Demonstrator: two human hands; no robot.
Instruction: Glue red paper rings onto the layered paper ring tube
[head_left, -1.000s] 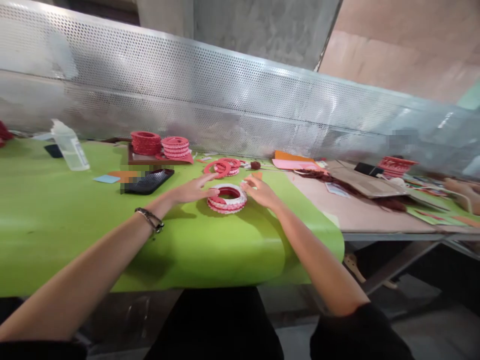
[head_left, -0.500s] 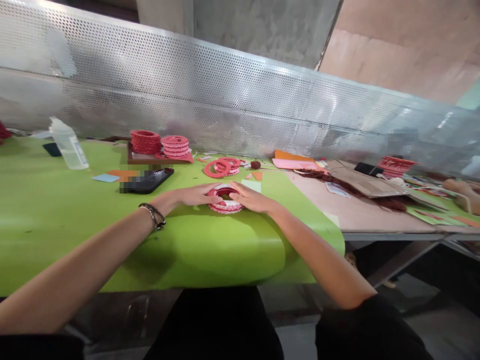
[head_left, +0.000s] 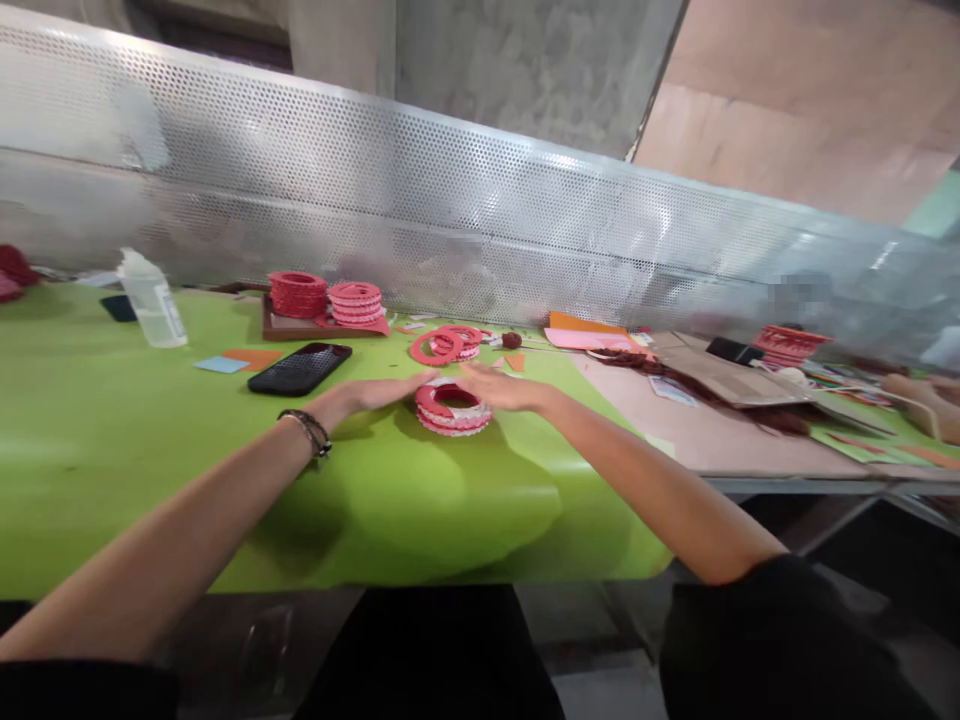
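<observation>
A short stack of red and white rings with scalloped edges (head_left: 453, 425) lies on the green table covering (head_left: 450, 510) in front of me. At its far left edge is my left hand (head_left: 384, 391), fingers stretched out and pointing inward. My right hand (head_left: 504, 386) lies at the far right edge with its fingers straight. Both hands are open. Whether the fingertips touch the stack I cannot tell. Just beyond them are loose red rings (head_left: 435, 348), partly overlapping a smaller pink and white stack.
Taller red ring stacks (head_left: 298, 295) stand on a brown board at the back. To the left are a phone (head_left: 300, 369), paper pieces (head_left: 220, 365) and a glue bottle (head_left: 154, 300). Cardboard (head_left: 720, 370) lies right, near another person's arm (head_left: 919, 400). A perforated metal screen (head_left: 450, 190) runs behind.
My thumbs have come out of the ring stack's top and both hands have loosened. The fingers are now straighter, at the stack's far side. The view has shifted slightly.
</observation>
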